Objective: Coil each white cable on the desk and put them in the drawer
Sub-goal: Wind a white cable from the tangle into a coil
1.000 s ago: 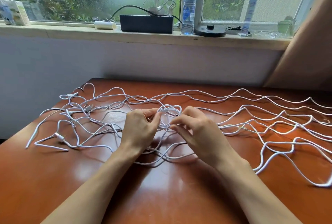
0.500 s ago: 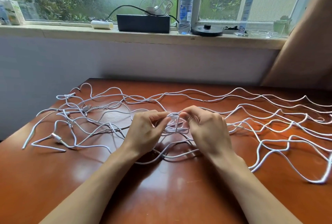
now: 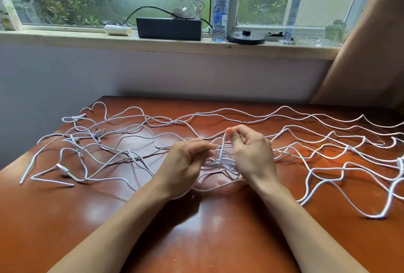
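Several white cables (image 3: 306, 141) sprawl in tangled wavy loops over the reddish-brown desk (image 3: 196, 240). In the middle a small bunch of gathered cable loops (image 3: 223, 163) sits between my hands. My left hand (image 3: 185, 163) pinches this bunch from the left with curled fingers. My right hand (image 3: 251, 152) pinches a strand between thumb and forefinger and holds it lifted above the bunch. USB plugs (image 3: 63, 169) lie at the left end of the tangle. No drawer is in view.
Beyond the desk runs a windowsill (image 3: 153, 41) with a black box (image 3: 168, 28), a water bottle (image 3: 219, 10), a white roll (image 3: 118, 30) and a black round lid (image 3: 246, 37). A brown curtain (image 3: 371, 53) hangs at the right.
My hands have drawn closer and gathered loops into a tighter bunch. My right hand has risen, lifting a strand up over the bunch.
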`<state>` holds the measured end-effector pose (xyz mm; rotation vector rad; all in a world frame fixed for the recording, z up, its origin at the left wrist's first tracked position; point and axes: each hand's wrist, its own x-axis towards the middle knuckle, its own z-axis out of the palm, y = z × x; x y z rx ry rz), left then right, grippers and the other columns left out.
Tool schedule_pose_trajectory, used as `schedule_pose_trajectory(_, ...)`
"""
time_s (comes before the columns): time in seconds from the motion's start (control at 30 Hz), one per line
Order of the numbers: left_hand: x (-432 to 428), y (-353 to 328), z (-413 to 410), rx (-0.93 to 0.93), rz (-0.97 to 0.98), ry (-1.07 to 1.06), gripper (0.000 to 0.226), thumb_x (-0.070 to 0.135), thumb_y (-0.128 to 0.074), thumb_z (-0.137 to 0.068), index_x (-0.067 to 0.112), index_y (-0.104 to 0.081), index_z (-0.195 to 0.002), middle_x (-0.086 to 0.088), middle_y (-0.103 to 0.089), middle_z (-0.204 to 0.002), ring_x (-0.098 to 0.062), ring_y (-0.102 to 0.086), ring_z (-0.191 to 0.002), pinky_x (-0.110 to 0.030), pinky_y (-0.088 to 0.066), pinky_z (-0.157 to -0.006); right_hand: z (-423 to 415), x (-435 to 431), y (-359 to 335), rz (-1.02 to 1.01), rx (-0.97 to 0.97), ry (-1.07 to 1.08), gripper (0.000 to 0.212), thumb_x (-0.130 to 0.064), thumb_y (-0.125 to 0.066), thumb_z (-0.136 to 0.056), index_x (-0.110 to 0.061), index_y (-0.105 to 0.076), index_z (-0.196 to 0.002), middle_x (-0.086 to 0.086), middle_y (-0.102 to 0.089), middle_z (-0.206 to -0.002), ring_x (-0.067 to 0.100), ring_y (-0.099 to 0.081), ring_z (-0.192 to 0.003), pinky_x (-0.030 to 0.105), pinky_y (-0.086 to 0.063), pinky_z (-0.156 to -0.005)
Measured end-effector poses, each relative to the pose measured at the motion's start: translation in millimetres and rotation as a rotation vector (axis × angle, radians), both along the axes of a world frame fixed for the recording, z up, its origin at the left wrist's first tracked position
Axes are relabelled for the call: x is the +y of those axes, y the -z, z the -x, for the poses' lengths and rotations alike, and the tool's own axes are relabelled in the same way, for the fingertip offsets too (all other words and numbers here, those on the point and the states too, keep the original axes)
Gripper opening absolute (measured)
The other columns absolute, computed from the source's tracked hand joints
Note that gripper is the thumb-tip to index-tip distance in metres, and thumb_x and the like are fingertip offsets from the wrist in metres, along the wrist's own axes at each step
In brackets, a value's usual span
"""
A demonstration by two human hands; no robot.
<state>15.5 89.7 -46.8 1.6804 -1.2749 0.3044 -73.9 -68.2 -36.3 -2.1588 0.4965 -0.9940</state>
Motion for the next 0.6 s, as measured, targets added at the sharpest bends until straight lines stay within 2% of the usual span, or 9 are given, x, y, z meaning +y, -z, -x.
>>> schedule_pose_trajectory(0.07, 0, 2, 0, 0.018, -0.013, 0.019, 0.024, 0.007, -0.056, -0.091, 0.005, -0.078, -0.103, 0.007, -0.073, -0.089, 0.000, -0.066, -0.079, -0.014, -0.048, -0.073, -1, -3, 2, 0.006, 0.017, 0.004, 0.018, -0.046, -0.060, -0.098, -0.033, -0.066, -0.087, -0.007, -0.064, -0.063, 0.023, -0.062, -0.070, 0.042, -0.053, -0.067)
schedule_pose_trajectory(0.23, 0, 2, 2, -0.002, -0.044, 0.066, 0.022, -0.003, -0.057, -0.089, 0.004, -0.076, -0.097, 0.024, -0.062, -0.085, 0.007, -0.059, -0.076, -0.008, -0.042, -0.072, -2, -8, 5, -0.019, 0.053, 0.036, 0.009, -0.054, -0.062, -0.093, -0.046, -0.065, -0.095, -0.006, -0.064, -0.060, 0.027, -0.065, -0.072, 0.041, -0.055, -0.068)
schedule_pose_trajectory(0.47, -3, -1, 8, -0.014, -0.080, 0.131, 0.024, -0.004, -0.054, -0.086, 0.006, -0.074, -0.095, 0.012, -0.064, -0.081, 0.003, -0.056, -0.077, -0.011, -0.041, -0.071, -3, -19, 5, -0.174, 0.065, 0.051, 0.021, -0.053, -0.065, -0.092, -0.037, -0.072, -0.080, -0.018, -0.062, -0.053, 0.017, -0.063, -0.064, 0.038, -0.056, -0.070)
schedule_pose_trajectory(0.6, -2, -2, 11, 0.027, -0.122, 0.188, 0.024, -0.005, -0.052, -0.086, 0.005, -0.072, -0.094, 0.010, -0.060, -0.078, 0.003, -0.051, -0.072, -0.013, -0.038, -0.068, -3, -20, 5, -0.198, 0.062, 0.051, 0.021, -0.050, -0.069, -0.091, -0.031, -0.079, -0.089, -0.013, -0.067, -0.060, 0.017, -0.067, -0.071, 0.036, -0.056, -0.074)
